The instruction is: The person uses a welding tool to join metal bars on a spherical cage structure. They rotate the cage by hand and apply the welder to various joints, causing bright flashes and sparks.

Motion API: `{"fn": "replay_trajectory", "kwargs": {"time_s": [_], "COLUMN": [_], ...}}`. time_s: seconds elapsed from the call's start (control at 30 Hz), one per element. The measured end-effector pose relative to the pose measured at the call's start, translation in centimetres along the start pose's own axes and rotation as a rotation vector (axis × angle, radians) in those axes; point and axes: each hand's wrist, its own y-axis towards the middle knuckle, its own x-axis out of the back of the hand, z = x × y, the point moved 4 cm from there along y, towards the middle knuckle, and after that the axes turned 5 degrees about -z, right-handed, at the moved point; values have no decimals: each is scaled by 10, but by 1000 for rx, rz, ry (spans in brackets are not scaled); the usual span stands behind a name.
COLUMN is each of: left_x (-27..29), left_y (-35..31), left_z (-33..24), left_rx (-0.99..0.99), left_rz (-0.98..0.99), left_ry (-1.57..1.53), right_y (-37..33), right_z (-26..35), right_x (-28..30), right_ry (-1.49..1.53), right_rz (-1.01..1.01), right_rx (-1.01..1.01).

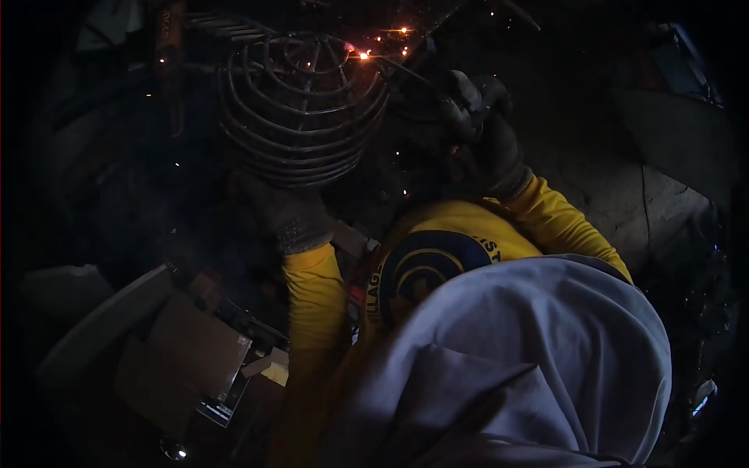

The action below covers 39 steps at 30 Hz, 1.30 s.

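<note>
Metal, seemingly mostly joined: working at a wire cage [302,129], sparking at its upper-right edge, perhaps leaving that spot unfinished; gripping a thin rod [406,72] in the curled right hand [480,121]; resting the left hand [292,210] just below, with grip too dark to tell.

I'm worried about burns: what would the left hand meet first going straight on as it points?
Most likely the metal cage, whose near edge lies right at the left hand; darkness hides whether they already touch.

Resting left hand [296,212] at near edge of wire frame [303,113], aiming thin rod [407,72] at sparks [364,55] with right hand [484,125].
</note>
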Motion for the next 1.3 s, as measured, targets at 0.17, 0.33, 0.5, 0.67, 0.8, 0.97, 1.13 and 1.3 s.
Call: {"fn": "replay_trajectory", "kwargs": {"time_s": [0.17, 0.33, 0.5, 0.67, 0.8, 0.97, 1.13, 1.3], "left_x": [-2, -9, -16, -23, -20, -10, 2, -25], "left_y": [0, -4, -9, -10, -15, -9, -11, -9], "left_z": [-2, -2, -2, -2, -2, 3, 5, -1], "left_rx": [14, -66, -60, -36, -31, -24, -45, -99], "left_rz": [-155, -367, -343, -362, -352, -293, -264, -148], "left_ry": [-16, 143, 195, 164, 159, 152, 170, 236], "right_y": [-3, -1, 0, 4, 9, 17, 17, 11], "right_z": [-3, -1, 7, 12, 7, 29, 23, 20], "right_x": [-2, -3, 0, -2, -4, -5, -4, 8], "right_ry": [-179, -198, -234, -112, 641, -156, 141, 52], "right_rz": [31, 53, 42, 128, 327, 21, 76, -28], "right_rx": [127, 134, 128, 78, -127, 77, -11, 65]}}
